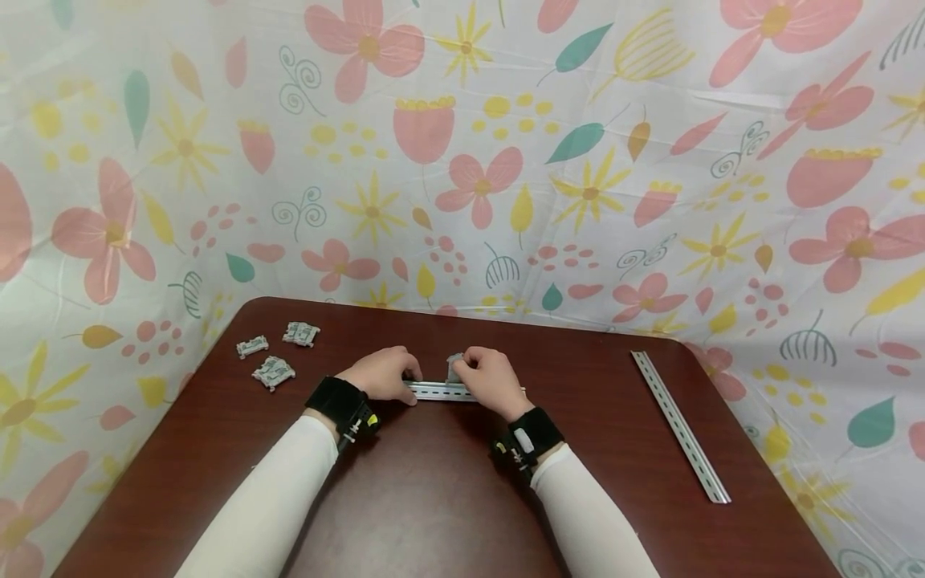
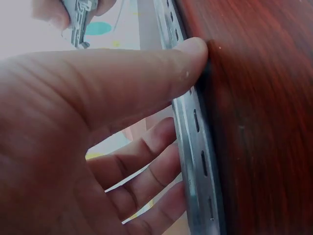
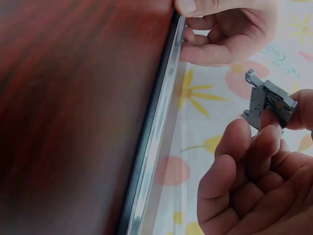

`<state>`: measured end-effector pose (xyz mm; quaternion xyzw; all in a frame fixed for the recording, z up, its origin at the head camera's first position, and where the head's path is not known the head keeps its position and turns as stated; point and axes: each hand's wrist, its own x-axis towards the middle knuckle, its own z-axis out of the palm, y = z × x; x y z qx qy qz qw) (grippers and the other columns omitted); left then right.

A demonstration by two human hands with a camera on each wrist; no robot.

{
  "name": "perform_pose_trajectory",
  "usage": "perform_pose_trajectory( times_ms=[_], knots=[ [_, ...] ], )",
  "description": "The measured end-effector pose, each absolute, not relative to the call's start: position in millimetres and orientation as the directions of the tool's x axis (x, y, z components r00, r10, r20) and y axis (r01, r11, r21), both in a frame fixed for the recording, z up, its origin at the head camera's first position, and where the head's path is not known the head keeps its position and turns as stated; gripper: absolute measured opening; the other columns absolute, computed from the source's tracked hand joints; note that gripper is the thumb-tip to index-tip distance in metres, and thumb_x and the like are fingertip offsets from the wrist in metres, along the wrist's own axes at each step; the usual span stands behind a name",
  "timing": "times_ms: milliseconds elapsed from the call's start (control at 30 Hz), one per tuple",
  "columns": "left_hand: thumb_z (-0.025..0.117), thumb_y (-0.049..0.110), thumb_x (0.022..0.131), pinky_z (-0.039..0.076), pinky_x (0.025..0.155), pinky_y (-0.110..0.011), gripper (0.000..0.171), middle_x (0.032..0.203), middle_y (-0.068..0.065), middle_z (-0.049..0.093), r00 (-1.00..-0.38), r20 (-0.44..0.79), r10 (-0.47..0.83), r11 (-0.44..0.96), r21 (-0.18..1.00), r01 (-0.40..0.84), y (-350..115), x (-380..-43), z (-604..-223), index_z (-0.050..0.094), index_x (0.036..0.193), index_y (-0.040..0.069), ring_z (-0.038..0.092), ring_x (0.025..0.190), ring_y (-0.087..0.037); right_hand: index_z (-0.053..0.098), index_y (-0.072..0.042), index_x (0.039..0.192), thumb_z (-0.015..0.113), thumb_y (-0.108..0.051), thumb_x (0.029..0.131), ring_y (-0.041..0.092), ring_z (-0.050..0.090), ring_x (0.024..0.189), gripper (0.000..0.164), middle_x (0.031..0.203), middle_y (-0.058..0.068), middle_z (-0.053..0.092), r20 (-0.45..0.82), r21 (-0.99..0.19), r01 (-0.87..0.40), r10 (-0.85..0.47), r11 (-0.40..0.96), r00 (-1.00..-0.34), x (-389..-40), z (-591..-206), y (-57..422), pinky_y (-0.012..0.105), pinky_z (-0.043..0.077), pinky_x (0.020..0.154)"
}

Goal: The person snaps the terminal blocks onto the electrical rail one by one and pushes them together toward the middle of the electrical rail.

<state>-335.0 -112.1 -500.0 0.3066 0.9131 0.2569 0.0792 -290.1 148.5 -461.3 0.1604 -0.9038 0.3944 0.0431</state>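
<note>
A slotted metal DIN rail lies across the far middle of the table. My left hand grips its left part; in the left wrist view the thumb is on the slotted side of the rail and the fingers are along the other edge. My right hand pinches a small grey terminal block between thumb and fingers. In the right wrist view that block is apart from the rail. From the head view, the block appears just over the rail's far edge, partly hidden by the fingers.
Several grey terminal blocks lie in a loose group at the table's far left. A second slotted rail lies slantwise on the right side. Behind the brown table hangs a flower-patterned cloth.
</note>
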Motion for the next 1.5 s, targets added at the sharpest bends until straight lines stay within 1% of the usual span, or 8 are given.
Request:
perform_pose_trajectory(
  times_ms=[167, 333, 400, 600, 633, 867, 1067, 1500],
  knots=[
    [0.096, 0.027, 0.086, 0.059, 0.091, -0.044, 0.03, 0.117, -0.004, 0.071, -0.809, 0.005, 0.587, 0.695, 0.51, 0.507, -111, -339, -504, 0.085, 0.113, 0.017, 0.069, 0.105, -0.024, 0.057, -0.016, 0.073, 0.063, -0.022, 0.104, 0.016, 0.04, 0.057, 0.032, 0.062, -0.005, 0.04, 0.21, -0.697, -0.342, -0.276, 0.631, -0.938, -293, -456, 144, 0.031, 0.033, 0.06],
    [0.097, 0.022, 0.087, 0.059, 0.092, -0.044, 0.026, 0.113, -0.003, 0.071, -0.813, -0.008, 0.582, 0.703, 0.507, 0.498, -109, -329, -489, 0.085, 0.109, 0.016, 0.068, 0.104, -0.023, 0.054, -0.017, 0.07, 0.063, -0.021, 0.103, 0.015, 0.038, 0.055, 0.034, 0.061, -0.006, 0.038, 0.21, -0.692, -0.352, -0.291, 0.63, -0.933, -296, -453, 141, 0.03, 0.031, 0.059],
    [0.097, 0.024, 0.087, 0.059, 0.09, -0.042, 0.027, 0.113, -0.004, 0.07, -0.798, 0.027, 0.602, 0.684, 0.5, 0.532, -112, -332, -498, 0.085, 0.11, 0.015, 0.068, 0.102, -0.023, 0.053, -0.017, 0.07, 0.063, -0.021, 0.104, 0.016, 0.036, 0.054, 0.036, 0.061, -0.005, 0.037, 0.205, -0.691, -0.354, -0.299, 0.63, -0.932, -297, -452, 139, 0.03, 0.03, 0.058],
    [0.097, 0.021, 0.089, 0.059, 0.091, -0.042, 0.025, 0.112, -0.002, 0.07, -0.832, -0.018, 0.555, 0.73, 0.491, 0.476, -107, -315, -474, 0.085, 0.111, 0.016, 0.068, 0.101, -0.022, 0.052, -0.015, 0.071, 0.061, -0.024, 0.108, 0.019, 0.037, 0.052, 0.039, 0.06, -0.002, 0.039, 0.166, -0.685, -0.336, -0.311, 0.647, -0.936, -303, -450, 134, 0.033, 0.03, 0.056],
    [0.097, 0.019, 0.088, 0.059, 0.09, -0.044, 0.025, 0.111, -0.002, 0.07, -0.844, -0.036, 0.535, 0.749, 0.482, 0.454, -105, -309, -464, 0.085, 0.11, 0.016, 0.068, 0.101, -0.022, 0.052, -0.015, 0.071, 0.061, -0.025, 0.109, 0.019, 0.037, 0.052, 0.04, 0.06, -0.002, 0.04, 0.154, -0.678, -0.329, -0.311, 0.657, -0.938, -304, -450, 133, 0.033, 0.03, 0.056],
    [0.096, 0.024, 0.09, 0.059, 0.091, -0.041, 0.026, 0.113, 0.001, 0.071, -0.879, -0.068, 0.472, 0.81, 0.427, 0.402, -99, -307, -465, 0.085, 0.113, 0.021, 0.067, 0.103, -0.018, 0.05, -0.016, 0.071, 0.057, -0.026, 0.111, 0.018, 0.034, 0.053, 0.043, 0.062, -0.001, 0.038, 0.071, -0.621, -0.282, -0.306, 0.731, -0.949, -309, -455, 128, 0.033, 0.03, 0.057],
    [0.097, 0.025, 0.09, 0.06, 0.089, -0.043, 0.028, 0.113, 0.001, 0.073, -0.884, -0.068, 0.462, 0.814, 0.43, 0.392, -95, -305, -461, 0.086, 0.115, 0.02, 0.068, 0.103, -0.02, 0.046, -0.016, 0.069, 0.054, -0.025, 0.11, 0.018, 0.032, 0.054, 0.043, 0.063, -0.001, 0.035, 0.036, -0.574, -0.264, -0.298, 0.775, -0.954, -307, -457, 127, 0.034, 0.028, 0.058],
    [0.097, 0.026, 0.09, 0.061, 0.089, -0.042, 0.028, 0.112, 0.002, 0.075, -0.895, -0.07, 0.44, 0.823, 0.43, 0.371, -94, -303, -461, 0.087, 0.115, 0.02, 0.069, 0.103, -0.019, 0.052, -0.017, 0.067, 0.056, -0.026, 0.109, 0.019, 0.04, 0.055, 0.043, 0.063, -0.001, 0.043, -0.022, -0.453, -0.257, -0.299, 0.854, -0.954, -308, -464, 126, 0.034, 0.031, 0.055]
  ],
)
